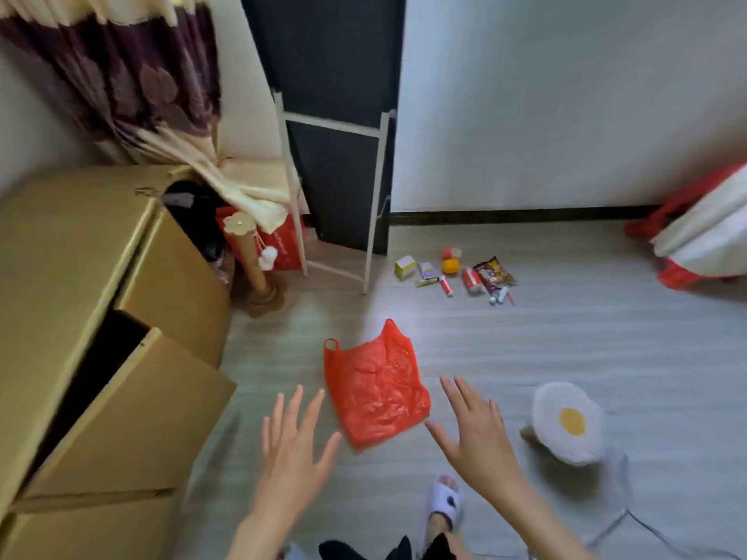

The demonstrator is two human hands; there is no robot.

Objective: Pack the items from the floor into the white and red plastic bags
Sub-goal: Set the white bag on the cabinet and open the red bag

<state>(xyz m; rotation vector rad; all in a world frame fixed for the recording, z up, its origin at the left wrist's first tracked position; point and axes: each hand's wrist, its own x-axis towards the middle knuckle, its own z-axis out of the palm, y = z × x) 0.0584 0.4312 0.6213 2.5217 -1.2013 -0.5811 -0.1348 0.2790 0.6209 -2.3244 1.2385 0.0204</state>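
Bag (pixel 374 392) between hands, items (pixel 456 274) beyond

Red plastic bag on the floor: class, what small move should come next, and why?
Probably lower both open hands, left hand and right hand, and take hold of the red plastic bag: it lies flat and unheld, and the small items remain unpacked.

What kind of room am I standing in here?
Most likely a room in a home, perhaps a bedroom. A patterned curtain hangs at the left over stacked cardboard boxes, a fried-egg cushion sits on a stool, and the floor is wood-look.
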